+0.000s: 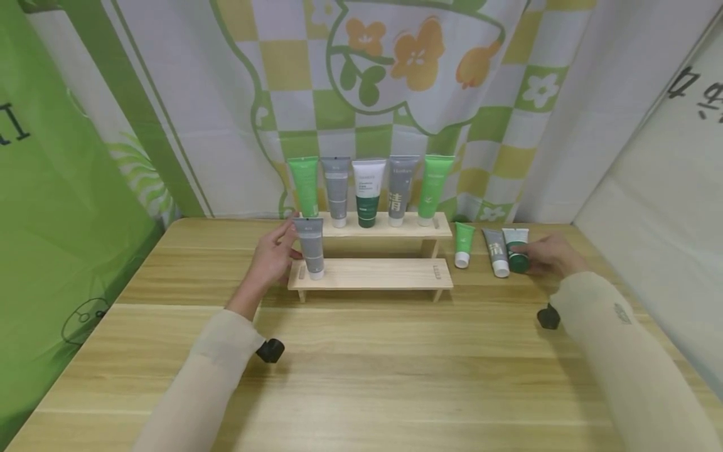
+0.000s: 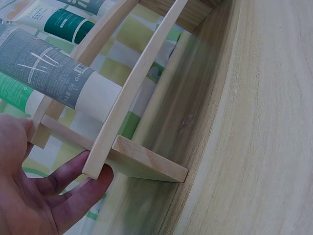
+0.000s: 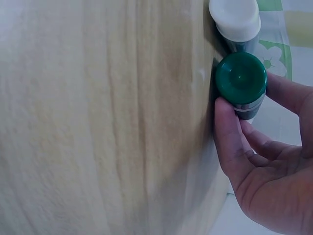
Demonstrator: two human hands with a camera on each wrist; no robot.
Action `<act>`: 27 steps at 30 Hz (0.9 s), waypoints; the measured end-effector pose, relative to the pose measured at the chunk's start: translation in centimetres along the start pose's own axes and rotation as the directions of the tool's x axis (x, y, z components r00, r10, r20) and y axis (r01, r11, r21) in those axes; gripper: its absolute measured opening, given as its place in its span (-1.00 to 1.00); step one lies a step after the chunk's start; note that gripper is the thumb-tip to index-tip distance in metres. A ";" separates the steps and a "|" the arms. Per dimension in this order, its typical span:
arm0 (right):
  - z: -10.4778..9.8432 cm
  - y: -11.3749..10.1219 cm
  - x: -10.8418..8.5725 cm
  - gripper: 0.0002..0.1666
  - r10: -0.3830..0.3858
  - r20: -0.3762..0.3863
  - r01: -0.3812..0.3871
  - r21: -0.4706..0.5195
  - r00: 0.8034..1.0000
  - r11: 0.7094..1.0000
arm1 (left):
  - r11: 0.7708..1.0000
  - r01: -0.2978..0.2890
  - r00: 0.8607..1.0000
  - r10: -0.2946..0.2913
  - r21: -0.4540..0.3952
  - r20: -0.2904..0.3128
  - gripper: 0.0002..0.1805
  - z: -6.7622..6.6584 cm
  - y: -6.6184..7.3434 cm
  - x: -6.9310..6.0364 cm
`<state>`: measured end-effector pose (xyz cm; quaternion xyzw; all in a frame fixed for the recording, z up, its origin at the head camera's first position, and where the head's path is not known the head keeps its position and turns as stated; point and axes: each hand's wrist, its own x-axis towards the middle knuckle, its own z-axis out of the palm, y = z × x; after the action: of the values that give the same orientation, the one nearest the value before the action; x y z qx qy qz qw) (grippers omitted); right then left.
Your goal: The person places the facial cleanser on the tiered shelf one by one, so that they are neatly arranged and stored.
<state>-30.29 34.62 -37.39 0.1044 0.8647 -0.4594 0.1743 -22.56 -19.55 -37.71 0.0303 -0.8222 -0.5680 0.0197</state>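
My left hand (image 1: 273, 256) grips the left end of a two-step wooden stand (image 1: 373, 274). In the left wrist view its fingertips are at the end of the lower board, beside a grey tube (image 2: 54, 66) that stands on its white cap there. At the right, my right hand (image 1: 552, 254) holds a white-and-green tube (image 1: 515, 236) lying on the table. Thumb and fingers are on either side of its green cap (image 3: 240, 78) in the right wrist view. Close beside that tube lies a grey tube with a white cap (image 1: 497, 251).
On the upper step stand several tubes, among them a white-and-green one (image 1: 368, 188) in the middle and a bright green one (image 1: 435, 188) at the right end. A small green tube (image 1: 464, 238) lies just right of the stand. Behind the wooden table (image 1: 395, 364) hangs a patterned curtain (image 1: 294, 100).
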 end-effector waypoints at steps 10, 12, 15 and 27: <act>0.2 0.7 -0.9 -0.27 -0.058 -0.020 0.059 0.027 0.998 0.998 | 1.000 -0.017 1.000 0.017 0.002 -0.006 -0.47 0.3 -0.1 0.0; 0.3 0.6 -1.3 -0.23 -0.069 -0.036 0.070 0.014 0.997 0.997 | 1.000 -0.007 1.000 0.007 -0.007 0.002 -0.47 0.3 0.0 -0.1; 0.5 0.4 -1.9 -0.15 -0.090 -0.050 0.090 0.000 0.995 0.996 | 1.000 0.004 1.000 -0.004 -0.014 0.010 -0.47 0.1 0.0 -0.2; 1.2 1.7 -1.4 -0.06 -0.238 -0.061 0.245 0.243 0.969 0.938 | 1.000 -0.004 1.000 0.004 -0.010 0.007 -0.46 -0.1 0.0 0.0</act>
<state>-28.16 34.53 -38.81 0.0255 0.8090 -0.5804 0.0890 -22.51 -19.61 -37.67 0.0263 -0.8195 -0.5722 0.0181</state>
